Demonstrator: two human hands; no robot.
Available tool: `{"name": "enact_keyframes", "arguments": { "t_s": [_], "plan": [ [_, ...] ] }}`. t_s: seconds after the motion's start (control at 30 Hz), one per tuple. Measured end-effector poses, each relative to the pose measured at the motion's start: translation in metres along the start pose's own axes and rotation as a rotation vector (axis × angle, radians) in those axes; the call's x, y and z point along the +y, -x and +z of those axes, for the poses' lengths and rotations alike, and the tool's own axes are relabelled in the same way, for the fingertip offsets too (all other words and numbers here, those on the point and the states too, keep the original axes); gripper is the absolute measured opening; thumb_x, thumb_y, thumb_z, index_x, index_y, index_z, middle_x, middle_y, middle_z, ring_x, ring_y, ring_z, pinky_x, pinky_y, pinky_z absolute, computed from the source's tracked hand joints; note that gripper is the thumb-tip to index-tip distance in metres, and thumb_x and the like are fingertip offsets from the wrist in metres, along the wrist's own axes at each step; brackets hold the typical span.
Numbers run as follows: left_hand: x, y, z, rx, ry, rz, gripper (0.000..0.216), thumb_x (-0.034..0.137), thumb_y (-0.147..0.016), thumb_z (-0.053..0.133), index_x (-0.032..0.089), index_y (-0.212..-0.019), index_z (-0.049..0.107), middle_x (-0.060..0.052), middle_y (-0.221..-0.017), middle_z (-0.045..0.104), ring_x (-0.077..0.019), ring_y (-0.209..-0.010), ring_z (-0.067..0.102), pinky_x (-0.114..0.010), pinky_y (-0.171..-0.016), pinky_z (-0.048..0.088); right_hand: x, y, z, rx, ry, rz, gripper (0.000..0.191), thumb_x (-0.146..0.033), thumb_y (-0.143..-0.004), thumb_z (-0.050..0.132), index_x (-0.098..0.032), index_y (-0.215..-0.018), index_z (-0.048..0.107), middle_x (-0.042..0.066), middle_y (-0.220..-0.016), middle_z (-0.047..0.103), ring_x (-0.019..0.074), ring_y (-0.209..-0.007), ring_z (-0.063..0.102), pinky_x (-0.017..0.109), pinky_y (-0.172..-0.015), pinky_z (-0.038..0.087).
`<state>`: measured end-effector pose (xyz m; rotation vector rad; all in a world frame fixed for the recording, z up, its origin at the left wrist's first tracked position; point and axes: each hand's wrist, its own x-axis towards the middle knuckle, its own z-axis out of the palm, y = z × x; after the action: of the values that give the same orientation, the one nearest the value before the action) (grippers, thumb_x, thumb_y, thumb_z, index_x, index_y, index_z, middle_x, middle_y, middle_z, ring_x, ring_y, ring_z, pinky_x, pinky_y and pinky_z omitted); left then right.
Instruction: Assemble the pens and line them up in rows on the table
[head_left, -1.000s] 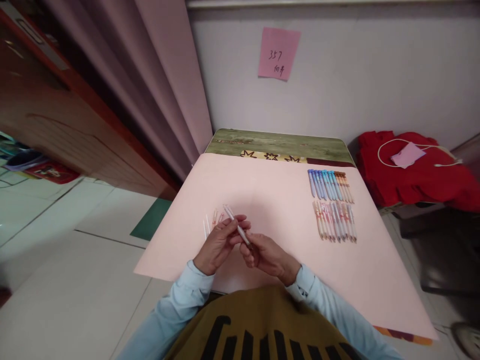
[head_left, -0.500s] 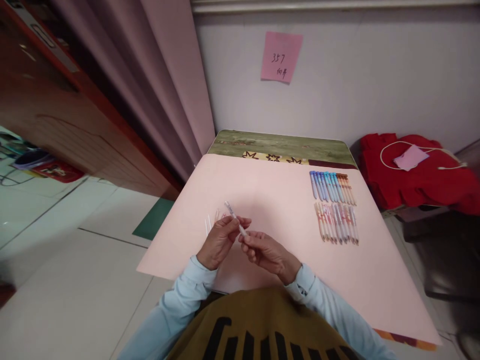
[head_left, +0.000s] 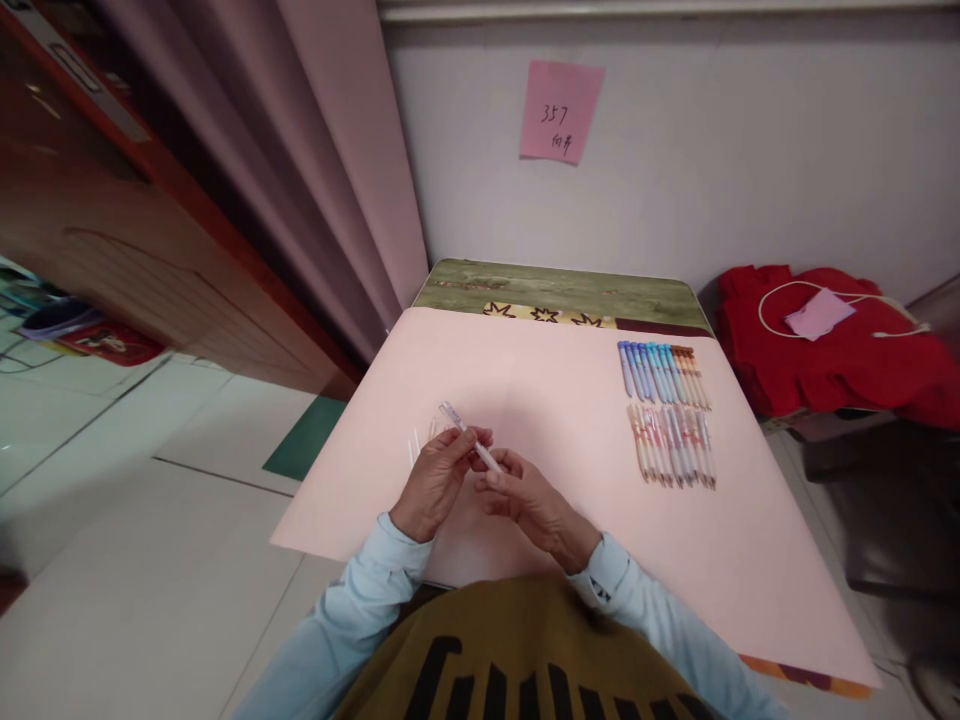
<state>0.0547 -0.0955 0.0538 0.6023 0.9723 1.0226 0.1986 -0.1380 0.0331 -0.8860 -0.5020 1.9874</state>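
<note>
Both hands hold one pale pen [head_left: 466, 435] over the near left part of the pink table sheet [head_left: 555, 400]. My left hand [head_left: 439, 480] pinches the pen's middle, with its clear end sticking up and away to the left. My right hand [head_left: 525, 500] has its fingers curled round the pen's near end. A few loose pale pen parts [head_left: 417, 443] lie on the sheet just left of my left hand.
Two neat rows of pens lie at the right: a blue and orange row [head_left: 661, 370] behind, a pale patterned row [head_left: 673, 440] in front. A pink note [head_left: 561, 108] hangs on the wall. Red cloth [head_left: 832, 340] with a white cable lies right of the table. A curtain [head_left: 315, 170] hangs at the left.
Both hands have shifted a little up and away from me with the pen. The right hand's fingers have moved closer to the left hand along the pen.
</note>
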Motion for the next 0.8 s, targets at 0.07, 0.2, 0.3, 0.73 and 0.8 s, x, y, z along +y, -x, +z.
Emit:
{"name": "enact_keyframes", "arguments": {
  "t_s": [0.07, 0.2, 0.3, 0.73, 0.8],
  "plan": [
    [0.000, 0.000, 0.000, -0.005, -0.014, -0.008, 0.026, 0.038, -0.070, 0.082, 0.016, -0.083, 0.075, -0.007, -0.089, 0.071, -0.0171, -0.081, 0.064, -0.030, -0.078, 0.050, 0.001, -0.002, -0.001, 0.000, -0.020, 0.090, 0.048, -0.057, -0.074, 0.077, -0.019, -0.102, 0.065, 0.001, -0.086, 0.066, 0.0073, -0.060, 0.056, 0.018, -0.049, 0.038],
    [0.000, 0.000, 0.000, 0.005, -0.056, 0.020, 0.025, 0.038, -0.071, 0.081, 0.016, -0.081, 0.074, -0.007, -0.088, 0.071, -0.0181, -0.084, 0.065, -0.032, -0.082, 0.049, 0.003, -0.004, -0.003, 0.028, -0.003, 0.106, 0.047, -0.060, -0.078, 0.071, -0.014, -0.085, 0.065, -0.003, -0.061, 0.055, 0.0040, -0.044, 0.041, 0.018, -0.042, 0.027],
    [0.001, 0.000, -0.001, 0.026, -0.065, 0.055, 0.022, 0.037, -0.072, 0.080, 0.017, -0.080, 0.074, -0.007, -0.089, 0.071, -0.0181, -0.087, 0.065, -0.032, -0.085, 0.049, 0.002, -0.002, -0.003, 0.034, -0.038, -0.006, 0.041, -0.035, -0.065, 0.088, -0.019, -0.094, 0.064, -0.002, -0.085, 0.066, 0.0064, -0.063, 0.057, 0.017, -0.053, 0.039],
    [-0.005, 0.000, -0.006, 0.160, 0.067, 0.021, 0.023, 0.027, -0.065, 0.085, 0.014, -0.078, 0.072, -0.004, -0.083, 0.070, -0.0162, -0.086, 0.066, -0.031, -0.086, 0.050, 0.007, -0.004, -0.003, 0.201, 0.237, -0.135, 0.041, -0.039, -0.059, 0.089, -0.017, -0.079, 0.061, -0.002, -0.069, 0.061, 0.0090, -0.059, 0.054, 0.020, -0.052, 0.042],
    [-0.008, 0.001, -0.007, 0.150, 0.081, 0.006, 0.024, 0.028, -0.066, 0.085, 0.013, -0.079, 0.071, -0.004, -0.083, 0.070, -0.0155, -0.084, 0.066, -0.030, -0.084, 0.051, 0.008, -0.004, -0.004, 0.224, 0.283, -0.170, 0.045, -0.040, -0.057, 0.090, -0.018, -0.080, 0.060, -0.003, -0.070, 0.062, 0.0091, -0.058, 0.054, 0.020, -0.051, 0.043]
  ]
}}
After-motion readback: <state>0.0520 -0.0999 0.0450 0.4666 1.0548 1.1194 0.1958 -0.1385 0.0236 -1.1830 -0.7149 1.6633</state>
